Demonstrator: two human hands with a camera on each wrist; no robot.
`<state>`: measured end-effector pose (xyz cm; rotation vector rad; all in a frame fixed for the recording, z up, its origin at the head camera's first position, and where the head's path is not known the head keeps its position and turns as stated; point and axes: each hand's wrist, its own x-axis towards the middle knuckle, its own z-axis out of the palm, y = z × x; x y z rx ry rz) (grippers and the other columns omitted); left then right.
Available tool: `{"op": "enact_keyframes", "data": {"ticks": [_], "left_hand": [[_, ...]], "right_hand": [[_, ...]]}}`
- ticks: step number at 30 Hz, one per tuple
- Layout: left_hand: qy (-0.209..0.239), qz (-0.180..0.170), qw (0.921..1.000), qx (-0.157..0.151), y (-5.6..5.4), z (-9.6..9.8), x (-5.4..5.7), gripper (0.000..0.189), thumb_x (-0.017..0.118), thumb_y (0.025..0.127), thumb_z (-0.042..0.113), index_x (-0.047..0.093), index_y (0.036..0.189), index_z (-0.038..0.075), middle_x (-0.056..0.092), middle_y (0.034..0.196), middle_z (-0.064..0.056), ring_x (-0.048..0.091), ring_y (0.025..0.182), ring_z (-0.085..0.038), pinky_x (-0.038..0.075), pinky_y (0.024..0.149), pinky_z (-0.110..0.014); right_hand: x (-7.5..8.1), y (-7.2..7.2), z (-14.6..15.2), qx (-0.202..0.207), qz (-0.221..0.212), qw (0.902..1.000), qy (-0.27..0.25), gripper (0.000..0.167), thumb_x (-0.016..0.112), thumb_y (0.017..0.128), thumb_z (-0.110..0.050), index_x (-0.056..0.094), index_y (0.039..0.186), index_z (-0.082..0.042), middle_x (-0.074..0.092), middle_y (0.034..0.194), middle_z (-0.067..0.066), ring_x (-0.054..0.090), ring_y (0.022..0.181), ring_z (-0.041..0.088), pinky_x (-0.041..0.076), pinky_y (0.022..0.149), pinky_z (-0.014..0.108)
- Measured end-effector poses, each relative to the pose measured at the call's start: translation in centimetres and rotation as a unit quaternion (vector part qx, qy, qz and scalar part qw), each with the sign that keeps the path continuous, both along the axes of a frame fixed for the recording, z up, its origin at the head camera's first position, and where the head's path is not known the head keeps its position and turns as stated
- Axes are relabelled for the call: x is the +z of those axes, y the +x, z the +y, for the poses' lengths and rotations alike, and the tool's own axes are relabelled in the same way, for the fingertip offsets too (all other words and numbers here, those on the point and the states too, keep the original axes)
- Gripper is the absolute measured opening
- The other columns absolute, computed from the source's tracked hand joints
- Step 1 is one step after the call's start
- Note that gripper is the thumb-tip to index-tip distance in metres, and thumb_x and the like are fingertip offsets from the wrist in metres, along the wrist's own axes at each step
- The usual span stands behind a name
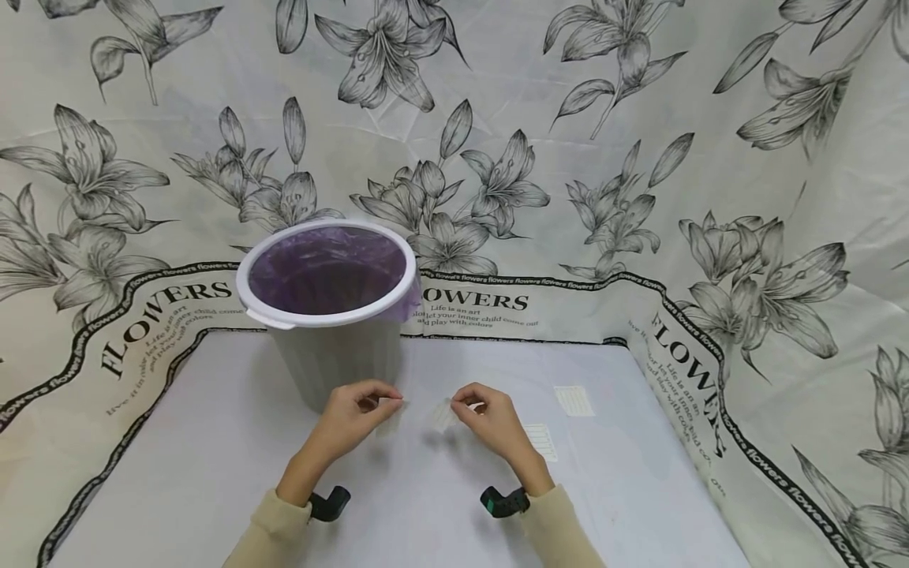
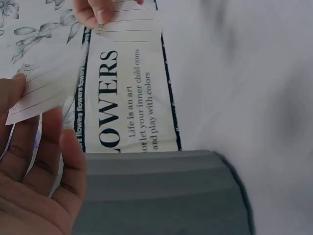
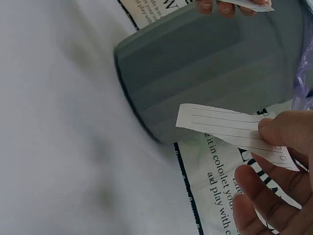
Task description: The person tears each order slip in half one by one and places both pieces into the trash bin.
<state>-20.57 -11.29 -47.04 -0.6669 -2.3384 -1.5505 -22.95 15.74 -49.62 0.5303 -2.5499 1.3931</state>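
My left hand (image 1: 353, 416) pinches a piece of lined paper (image 2: 51, 90) between thumb and fingers, low in front of the bin. A short gap to the right, my right hand (image 1: 493, 420) pinches another lined piece (image 3: 222, 128), which has small checkbox squares along one end and an uneven edge. Both pieces hang just above the white table (image 1: 454, 505), apart from each other. Behind my left hand stands a grey trash bin (image 1: 337, 355) with a white rim and a purple bag (image 1: 323, 268) lining it.
Two more lined paper pieces lie on the table to the right: one farther back (image 1: 574, 401), the other piece (image 1: 543, 443) partly behind my right wrist. A flower-printed cloth (image 1: 483, 300) encloses the back and sides.
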Motion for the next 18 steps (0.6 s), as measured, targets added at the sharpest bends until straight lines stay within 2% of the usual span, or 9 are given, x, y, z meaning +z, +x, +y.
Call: {"op": "enact_keyframes", "data": {"ticks": [3,9,13,18], "left_hand": [[-0.018,0.014,0.9997,-0.009,0.1,-0.4,0.4,0.005,0.079,0.092,0.016,0.079,0.097,0.015,0.077,0.095,0.000,0.063,0.074,-0.004,0.054,0.067,-0.023],[-0.051,0.027,0.9980,-0.027,0.0,-1.3,0.4,0.007,0.081,0.089,0.013,0.079,0.095,0.016,0.073,0.087,0.004,0.058,0.071,-0.003,0.052,0.062,-0.022],[-0.069,0.037,0.9964,-0.033,0.1,-2.0,0.7,0.009,0.080,0.089,0.010,0.078,0.095,0.016,0.073,0.089,0.005,0.058,0.072,-0.002,0.054,0.062,-0.022],[-0.097,0.045,0.9930,-0.051,0.4,-2.8,1.4,0.009,0.079,0.090,0.008,0.076,0.094,0.016,0.074,0.091,0.004,0.059,0.073,-0.001,0.056,0.063,-0.022]], "right_hand": [[0.6,-0.1,-0.2,0.007,0.001,1.0000,0.006,0.011,0.076,0.094,-0.021,0.075,0.095,-0.010,0.075,0.088,-0.005,0.068,0.083,0.008,0.055,0.072,0.026],[1.9,-0.2,-0.4,0.014,0.014,0.9998,0.001,0.009,0.075,0.094,-0.019,0.075,0.094,-0.010,0.075,0.088,-0.002,0.068,0.083,0.011,0.055,0.072,0.028],[2.8,-0.5,-0.5,0.025,0.021,0.9994,0.012,0.009,0.074,0.096,-0.020,0.075,0.095,-0.011,0.076,0.089,-0.003,0.068,0.084,0.009,0.055,0.073,0.027],[3.8,-1.0,-0.8,0.044,0.028,0.9982,0.028,0.007,0.073,0.096,-0.018,0.075,0.097,-0.012,0.076,0.090,-0.002,0.068,0.083,0.010,0.056,0.075,0.031]]}}
